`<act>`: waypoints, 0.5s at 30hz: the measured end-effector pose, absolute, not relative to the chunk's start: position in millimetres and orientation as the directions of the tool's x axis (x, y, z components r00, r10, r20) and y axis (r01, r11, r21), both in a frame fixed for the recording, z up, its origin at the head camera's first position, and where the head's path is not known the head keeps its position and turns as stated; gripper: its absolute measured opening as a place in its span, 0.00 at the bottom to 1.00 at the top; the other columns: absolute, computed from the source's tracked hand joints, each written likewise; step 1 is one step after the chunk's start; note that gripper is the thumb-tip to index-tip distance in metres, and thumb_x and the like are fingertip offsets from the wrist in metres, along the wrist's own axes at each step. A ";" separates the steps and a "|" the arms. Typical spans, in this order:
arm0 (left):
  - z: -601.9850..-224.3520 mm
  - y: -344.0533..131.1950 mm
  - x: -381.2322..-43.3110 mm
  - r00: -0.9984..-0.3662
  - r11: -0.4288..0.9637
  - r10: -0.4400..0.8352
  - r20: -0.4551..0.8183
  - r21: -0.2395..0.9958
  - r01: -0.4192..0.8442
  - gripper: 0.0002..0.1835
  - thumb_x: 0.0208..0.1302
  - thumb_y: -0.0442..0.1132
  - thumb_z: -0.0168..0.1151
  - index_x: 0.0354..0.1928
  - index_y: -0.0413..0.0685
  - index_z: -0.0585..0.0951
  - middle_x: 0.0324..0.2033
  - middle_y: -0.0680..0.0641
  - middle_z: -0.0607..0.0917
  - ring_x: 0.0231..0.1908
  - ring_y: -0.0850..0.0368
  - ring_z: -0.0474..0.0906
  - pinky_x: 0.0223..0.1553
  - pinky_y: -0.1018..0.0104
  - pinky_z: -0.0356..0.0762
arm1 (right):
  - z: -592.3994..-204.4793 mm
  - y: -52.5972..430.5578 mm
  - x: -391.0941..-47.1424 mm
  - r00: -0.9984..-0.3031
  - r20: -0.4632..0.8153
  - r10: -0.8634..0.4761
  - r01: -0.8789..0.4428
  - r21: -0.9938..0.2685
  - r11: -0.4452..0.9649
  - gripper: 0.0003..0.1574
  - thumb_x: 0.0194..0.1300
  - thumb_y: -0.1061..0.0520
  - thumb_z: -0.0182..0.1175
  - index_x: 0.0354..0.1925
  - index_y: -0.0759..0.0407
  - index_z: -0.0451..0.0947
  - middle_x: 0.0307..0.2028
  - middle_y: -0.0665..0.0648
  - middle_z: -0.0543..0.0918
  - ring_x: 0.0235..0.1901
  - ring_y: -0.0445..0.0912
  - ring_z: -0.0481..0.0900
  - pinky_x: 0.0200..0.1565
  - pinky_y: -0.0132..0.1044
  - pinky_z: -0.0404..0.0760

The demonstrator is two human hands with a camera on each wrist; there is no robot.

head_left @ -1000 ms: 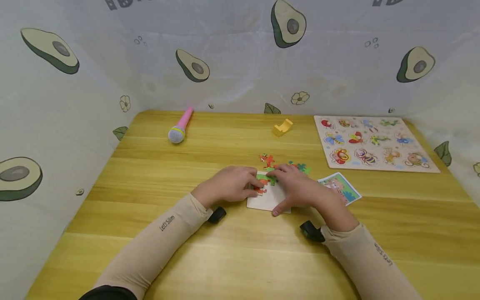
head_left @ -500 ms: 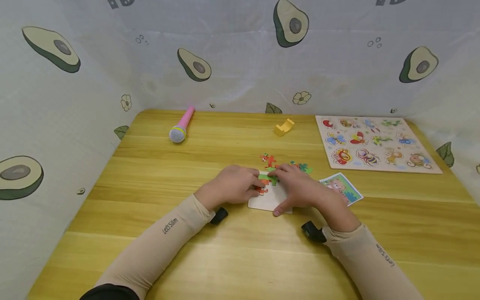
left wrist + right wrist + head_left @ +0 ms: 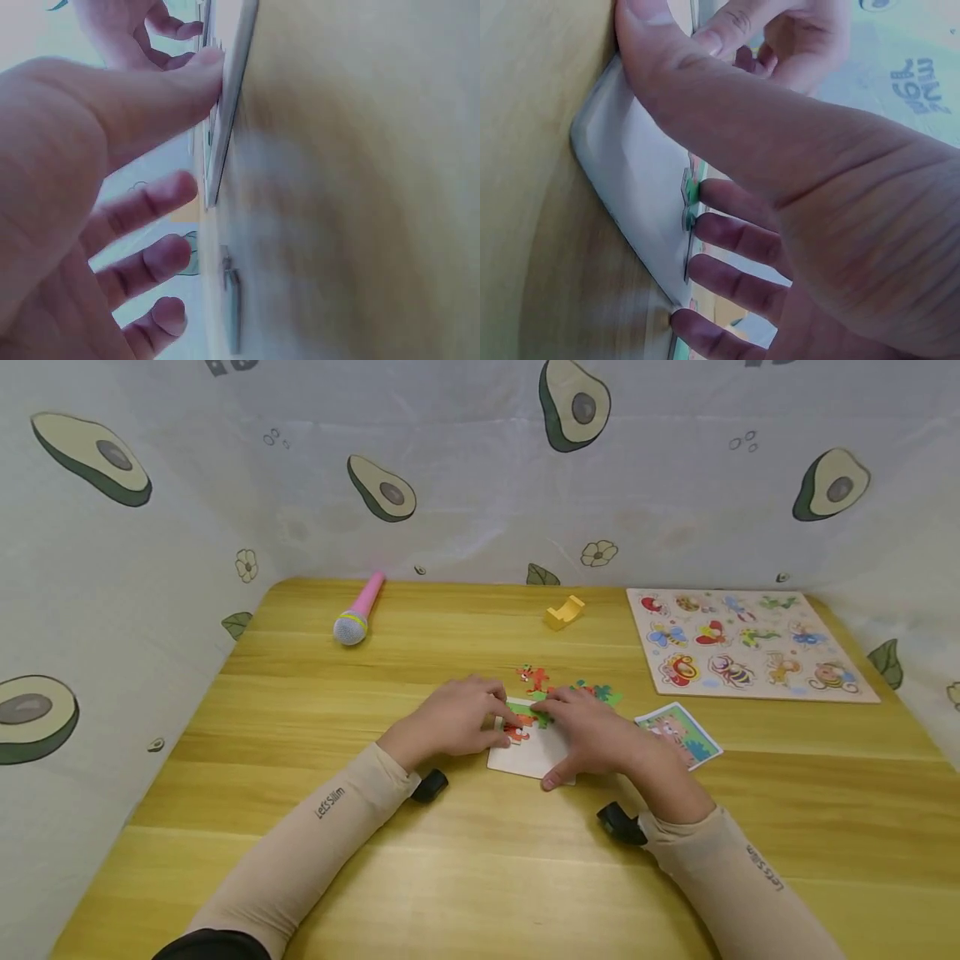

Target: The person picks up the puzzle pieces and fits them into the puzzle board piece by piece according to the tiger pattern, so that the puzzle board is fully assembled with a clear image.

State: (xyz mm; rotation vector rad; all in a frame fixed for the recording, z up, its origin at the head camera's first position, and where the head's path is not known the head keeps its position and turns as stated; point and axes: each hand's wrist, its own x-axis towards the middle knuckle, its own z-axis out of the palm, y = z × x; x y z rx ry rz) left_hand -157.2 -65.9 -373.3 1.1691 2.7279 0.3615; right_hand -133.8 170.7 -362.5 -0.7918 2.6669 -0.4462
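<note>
A small white puzzle board [image 3: 534, 755] lies on the table between my two hands, with joined orange and green jigsaw pieces [image 3: 517, 732] along its far left part. At the board's left edge, my left hand [image 3: 459, 718] touches the orange pieces with its fingertips. In the left wrist view its thumb [image 3: 161, 101] presses at the board's edge, while the other visible fingers reach out loosely. My right hand [image 3: 596, 733] spreads over the board's right side. Its straight fingers touch a green piece [image 3: 691, 191] at the far edge, and the thumb rests on the near edge.
Beyond the board lie a loose red jigsaw piece [image 3: 533, 678] and several green-blue pieces [image 3: 603, 692]. A picture card [image 3: 693, 739] sits right of my right hand. Farther back are a pink toy microphone [image 3: 363, 610], a yellow curved block [image 3: 564, 612] and a wooden insect puzzle [image 3: 750, 643].
My left hand has shifted slightly back and left, showing more of the orange pieces. The board is turned a little. My right hand keeps nearly the same place.
</note>
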 end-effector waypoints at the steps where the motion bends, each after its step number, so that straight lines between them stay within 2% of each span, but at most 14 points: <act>1: -374.2 -66.6 -158.5 -0.692 0.671 0.720 -0.044 0.294 0.680 0.21 0.64 0.57 0.69 0.57 0.65 0.85 0.52 0.56 0.79 0.52 0.55 0.73 0.52 0.56 0.71 | -362.6 170.6 -133.7 -0.794 -0.215 -0.568 -0.466 -0.384 0.797 0.68 0.39 0.29 0.80 0.69 0.63 0.69 0.65 0.65 0.69 0.63 0.62 0.65 0.63 0.61 0.64; 3: -374.9 -68.0 -160.3 -0.707 0.679 0.705 -0.051 0.335 0.653 0.25 0.63 0.57 0.70 0.60 0.61 0.83 0.59 0.54 0.78 0.60 0.51 0.69 0.59 0.50 0.66 | -362.8 170.4 -133.7 -0.795 -0.215 -0.567 -0.463 -0.388 0.797 0.69 0.38 0.29 0.80 0.70 0.63 0.69 0.65 0.64 0.69 0.64 0.62 0.64 0.63 0.61 0.64; 6: -375.4 -69.7 -162.3 -0.717 0.686 0.694 -0.069 0.367 0.628 0.32 0.62 0.58 0.70 0.66 0.57 0.78 0.64 0.52 0.76 0.65 0.49 0.65 0.63 0.47 0.61 | -363.1 170.9 -134.2 -0.797 -0.219 -0.563 -0.455 -0.395 0.798 0.69 0.38 0.29 0.80 0.70 0.62 0.69 0.66 0.64 0.69 0.65 0.62 0.64 0.64 0.61 0.63; 15: -373.9 -69.3 -161.9 -0.702 0.670 0.708 -0.071 0.381 0.637 0.31 0.64 0.57 0.69 0.67 0.56 0.77 0.61 0.52 0.76 0.64 0.51 0.66 0.64 0.47 0.59 | -362.8 172.4 -135.9 -0.787 -0.219 -0.576 -0.467 -0.400 0.789 0.68 0.38 0.32 0.82 0.70 0.62 0.68 0.67 0.64 0.68 0.66 0.62 0.63 0.65 0.61 0.62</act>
